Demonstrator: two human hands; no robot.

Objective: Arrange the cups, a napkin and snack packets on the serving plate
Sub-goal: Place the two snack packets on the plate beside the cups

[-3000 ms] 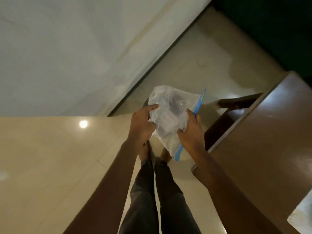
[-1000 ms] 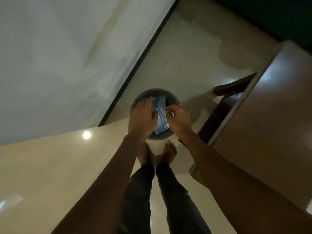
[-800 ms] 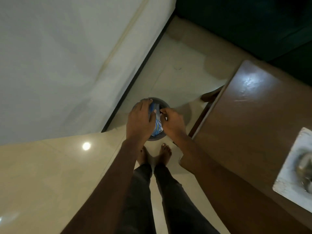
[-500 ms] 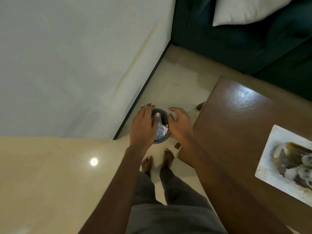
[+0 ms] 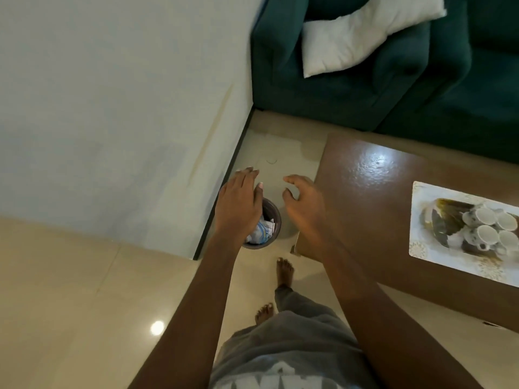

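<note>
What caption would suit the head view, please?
Left hand and right hand, both open, near a dark round bin holding a crumpled clear plastic bag.

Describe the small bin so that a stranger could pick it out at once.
Find the brown wooden table; just left of its near corner, on the pale floor tiles beside the wall, stands a small round dark bin. Partly hidden by the left hand, it alone holds a crumpled clear bag with blue stripes.

The bin [image 5: 273, 220] stands left of the table [image 5: 373, 220], cups [image 5: 488, 227] on the plate [image 5: 421, 197].
</note>
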